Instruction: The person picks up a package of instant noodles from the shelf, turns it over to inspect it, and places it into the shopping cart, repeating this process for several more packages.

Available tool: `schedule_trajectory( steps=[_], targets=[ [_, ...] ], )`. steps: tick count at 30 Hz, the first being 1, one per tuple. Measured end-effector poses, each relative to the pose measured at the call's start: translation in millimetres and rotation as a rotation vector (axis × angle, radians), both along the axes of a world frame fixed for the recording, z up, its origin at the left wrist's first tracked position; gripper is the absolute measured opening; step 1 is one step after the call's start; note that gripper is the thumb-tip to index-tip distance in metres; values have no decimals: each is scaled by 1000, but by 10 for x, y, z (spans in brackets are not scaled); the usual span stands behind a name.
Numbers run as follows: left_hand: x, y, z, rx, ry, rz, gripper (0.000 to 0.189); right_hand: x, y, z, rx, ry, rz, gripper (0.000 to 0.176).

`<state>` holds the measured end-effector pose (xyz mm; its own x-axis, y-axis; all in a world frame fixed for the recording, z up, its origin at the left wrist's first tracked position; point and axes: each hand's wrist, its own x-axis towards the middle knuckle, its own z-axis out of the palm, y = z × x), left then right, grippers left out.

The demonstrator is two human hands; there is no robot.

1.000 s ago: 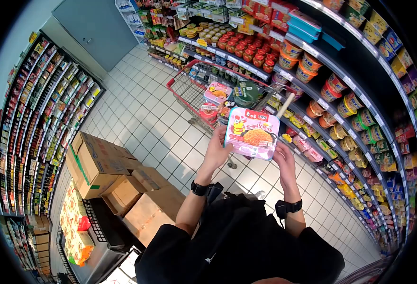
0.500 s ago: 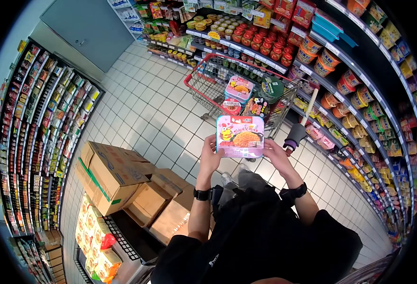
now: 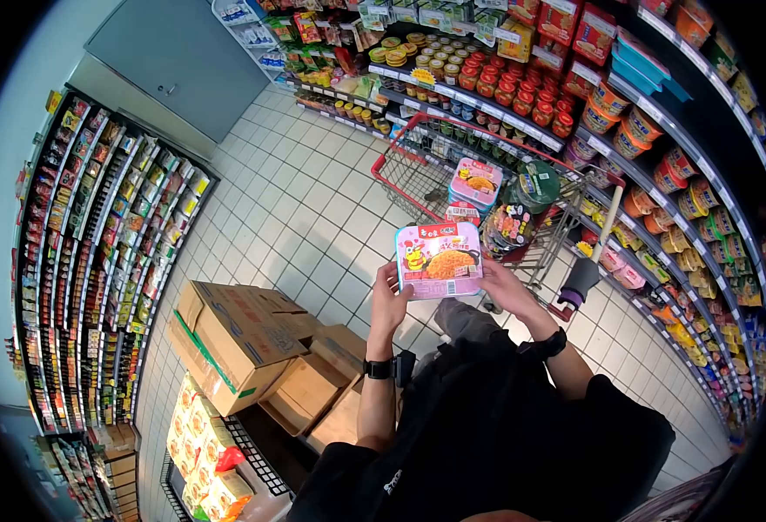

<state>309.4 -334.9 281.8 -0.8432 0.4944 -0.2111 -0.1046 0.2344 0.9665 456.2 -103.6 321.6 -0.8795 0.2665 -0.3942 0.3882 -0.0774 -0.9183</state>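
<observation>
A pink box of instant noodles (image 3: 440,261) with a noodle picture on its lid is held level in front of my body. My left hand (image 3: 389,296) grips its left edge, thumb on the top. At the opposite edge, my right hand (image 3: 509,289) holds it with the fingers partly hidden. Just beyond is a shopping cart (image 3: 409,139) with a red rim. In it lie a similar pink noodle box (image 3: 474,183), a dark printed package (image 3: 510,226) and a green round tub (image 3: 535,184).
Shelves of jars (image 3: 522,91) and noodle tubs (image 3: 635,130) curve along the right. Cardboard boxes (image 3: 235,339) and a crate with yellow packs (image 3: 193,435) stand at the lower left. A packet rack (image 3: 96,261) lines the far left, near a grey door (image 3: 174,61).
The shelves, cart and cardboard boxes have shifted to the right in view. The noodle box stays between my hands, slightly lower. A leg now shows forward beneath it.
</observation>
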Motion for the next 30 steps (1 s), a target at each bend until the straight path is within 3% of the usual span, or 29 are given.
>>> schedule_trajectory(
  steps=[5, 11, 12, 14, 17, 23, 27, 30],
  targets=[
    [-549, 435, 256, -120, 85, -99, 56, -427, 399, -208, -9, 124, -60, 48],
    [-1262, 1145, -52, -106, 50, -225, 51, -774, 840, -559, -28, 94, -192, 48],
    [-1356, 1271, -162, -106, 26, -240, 50, -819, 922, -739, -62, 124, -211, 48],
    [-1548, 1504, -381, -104, -1, -265, 50, -910, 1048, -591, -104, 115, -247, 47],
    [-1767, 1836, -540, -135, -68, -327, 45, -1020, 1244, -985, -109, 121, -281, 45],
    [-2174, 2373, -1226, -149, 15, -410, 45, -1264, 1485, -1251, -140, 33, -428, 36],
    [-2435, 2686, -1779, -214, 112, -478, 39, -1502, 1571, -1608, -38, -145, -559, 48],
    [-2578, 2991, -1844, -250, 98, -525, 39, -1731, 1728, -1691, 102, -232, -640, 60]
  ],
)
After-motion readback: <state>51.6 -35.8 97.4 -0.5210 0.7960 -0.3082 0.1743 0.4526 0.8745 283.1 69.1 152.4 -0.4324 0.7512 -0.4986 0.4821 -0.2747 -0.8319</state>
